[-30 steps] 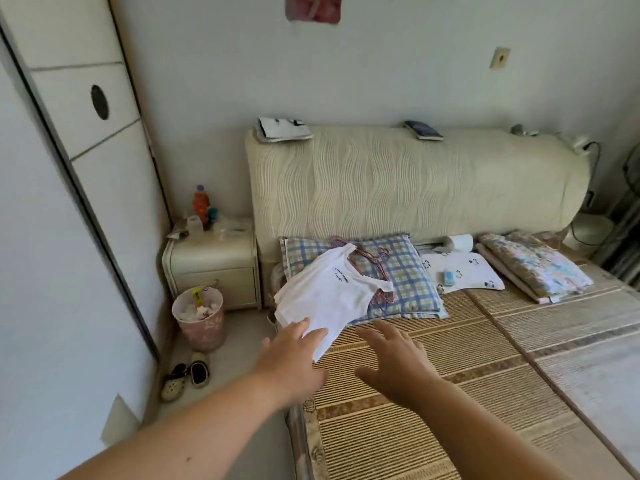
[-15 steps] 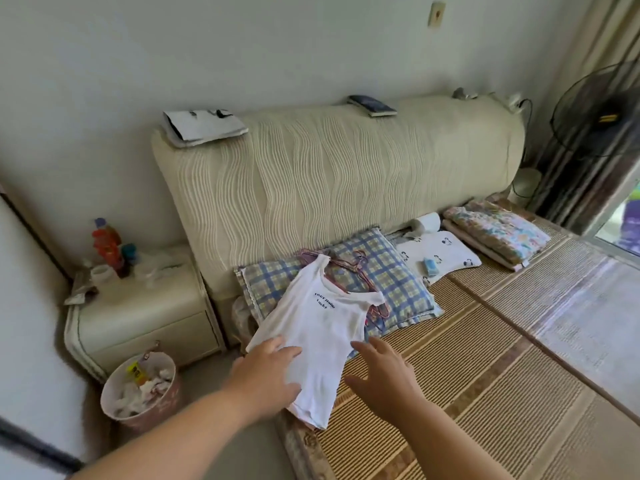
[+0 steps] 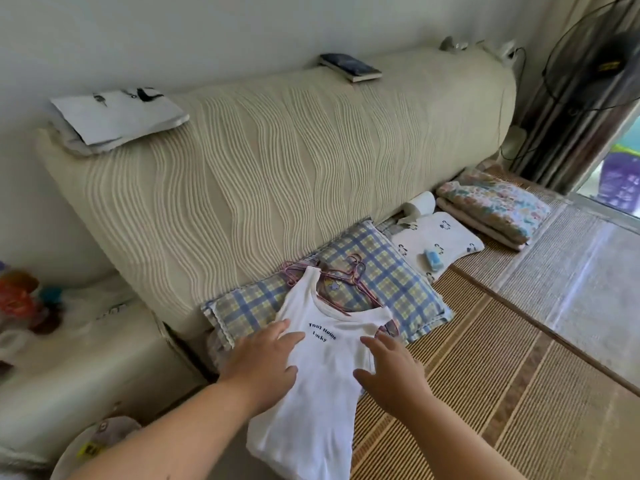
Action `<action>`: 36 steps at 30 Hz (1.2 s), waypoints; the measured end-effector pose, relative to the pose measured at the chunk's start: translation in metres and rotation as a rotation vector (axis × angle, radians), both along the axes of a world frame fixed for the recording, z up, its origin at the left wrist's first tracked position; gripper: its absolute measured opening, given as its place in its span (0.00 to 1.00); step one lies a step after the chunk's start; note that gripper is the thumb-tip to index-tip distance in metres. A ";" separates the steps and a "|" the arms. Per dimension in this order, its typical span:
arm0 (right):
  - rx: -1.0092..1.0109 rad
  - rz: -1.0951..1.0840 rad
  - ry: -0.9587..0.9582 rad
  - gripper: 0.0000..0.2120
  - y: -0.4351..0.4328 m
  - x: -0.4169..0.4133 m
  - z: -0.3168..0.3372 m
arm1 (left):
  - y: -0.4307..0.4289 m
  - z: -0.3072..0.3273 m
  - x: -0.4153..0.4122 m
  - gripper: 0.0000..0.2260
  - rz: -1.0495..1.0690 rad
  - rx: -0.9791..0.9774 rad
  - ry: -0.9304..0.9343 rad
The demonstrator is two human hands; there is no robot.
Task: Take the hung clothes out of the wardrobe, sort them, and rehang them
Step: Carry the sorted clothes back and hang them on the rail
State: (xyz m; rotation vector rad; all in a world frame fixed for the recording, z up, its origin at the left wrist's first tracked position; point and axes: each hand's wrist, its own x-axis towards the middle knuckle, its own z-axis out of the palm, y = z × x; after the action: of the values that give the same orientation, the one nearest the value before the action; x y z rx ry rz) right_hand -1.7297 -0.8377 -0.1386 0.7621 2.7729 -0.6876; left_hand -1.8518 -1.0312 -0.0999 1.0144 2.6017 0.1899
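Note:
A small white T-shirt point(image 3: 323, 382) with dark lettering lies across the bed's near left corner, its top resting on a blue plaid pillow point(image 3: 398, 289). Pink wire hangers point(image 3: 346, 282) lie on the pillow just above its neckline. My left hand point(image 3: 263, 362) rests flat on the shirt's left side, fingers spread. On the shirt's right side lies my right hand point(image 3: 391, 372), also flat with fingers apart. Neither hand grips the fabric.
The bed has a bamboo mat point(image 3: 485, 393) and a cream padded headboard point(image 3: 277, 168) with a book point(image 3: 349, 65) on top. A white pillow point(image 3: 436, 244), folded floral blanket point(image 3: 495, 206), bedside cabinet point(image 3: 86, 358), waste bin point(image 3: 93, 441) and standing fan point(image 3: 595, 57) surround it.
I have moved closer and turned right; the wardrobe door has left the view. Both hands have come down from above the mat onto the white shirt.

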 end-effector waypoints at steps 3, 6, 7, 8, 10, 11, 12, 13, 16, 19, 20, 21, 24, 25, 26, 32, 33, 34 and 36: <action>-0.043 -0.040 -0.008 0.31 0.036 -0.050 -0.024 | 0.039 -0.024 -0.045 0.27 -0.003 -0.011 -0.054; -0.096 -0.079 -0.037 0.32 0.076 -0.101 -0.059 | 0.077 -0.059 -0.087 0.27 -0.030 -0.054 -0.106; -0.107 -0.085 -0.050 0.32 0.089 -0.115 -0.070 | 0.088 -0.070 -0.099 0.27 -0.041 -0.072 -0.128; -0.118 -0.091 -0.062 0.32 0.100 -0.127 -0.079 | 0.097 -0.079 -0.110 0.27 -0.048 -0.089 -0.150; -0.138 -0.110 -0.093 0.33 0.125 -0.155 -0.104 | 0.118 -0.100 -0.137 0.26 -0.054 -0.110 -0.166; -0.140 -0.114 -0.113 0.33 0.136 -0.168 -0.118 | 0.128 -0.110 -0.150 0.26 -0.056 -0.115 -0.167; -0.134 -0.113 -0.129 0.34 0.147 -0.179 -0.130 | 0.136 -0.119 -0.162 0.26 -0.059 -0.116 -0.164; -0.136 -0.117 -0.139 0.34 0.155 -0.190 -0.139 | 0.143 -0.125 -0.173 0.26 -0.057 -0.114 -0.158; -0.162 -0.144 -0.157 0.32 0.178 -0.220 -0.178 | 0.161 -0.154 -0.206 0.26 -0.050 -0.127 -0.150; -0.166 -0.173 -0.196 0.32 0.195 -0.241 -0.211 | 0.168 -0.180 -0.227 0.26 -0.040 -0.154 -0.152; -0.173 -0.195 -0.206 0.32 0.201 -0.248 -0.224 | 0.170 -0.190 -0.231 0.26 -0.031 -0.158 -0.159; -0.184 -0.218 -0.219 0.32 0.204 -0.256 -0.235 | 0.171 -0.199 -0.235 0.26 -0.016 -0.157 -0.165; -0.224 -0.275 -0.218 0.27 0.205 -0.276 -0.261 | 0.172 -0.223 -0.246 0.24 0.074 -0.134 -0.164; -0.218 -0.290 -0.208 0.24 0.205 -0.280 -0.267 | 0.172 -0.229 -0.248 0.22 0.109 -0.131 -0.168; -0.189 -0.289 -0.204 0.22 0.206 -0.283 -0.272 | 0.173 -0.234 -0.249 0.22 0.132 -0.135 -0.174; -0.184 -0.195 -0.136 0.09 0.212 -0.278 -0.261 | 0.172 -0.239 -0.243 0.24 0.167 -0.101 -0.234; -0.190 -0.186 -0.085 0.08 0.210 -0.275 -0.253 | 0.174 -0.235 -0.241 0.24 0.174 -0.070 -0.247; -0.196 -0.175 -0.032 0.08 0.207 -0.271 -0.241 | 0.176 -0.228 -0.238 0.24 0.181 -0.029 -0.261; -0.215 -0.134 0.050 0.05 0.198 -0.261 -0.215 | 0.182 -0.210 -0.234 0.24 0.184 0.062 -0.276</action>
State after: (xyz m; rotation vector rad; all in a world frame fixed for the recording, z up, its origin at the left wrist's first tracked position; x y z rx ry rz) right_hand -1.9906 -0.6397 -0.3537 0.9011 2.6506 -1.0244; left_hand -2.0854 -0.8494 -0.3103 0.7095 2.4449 0.4267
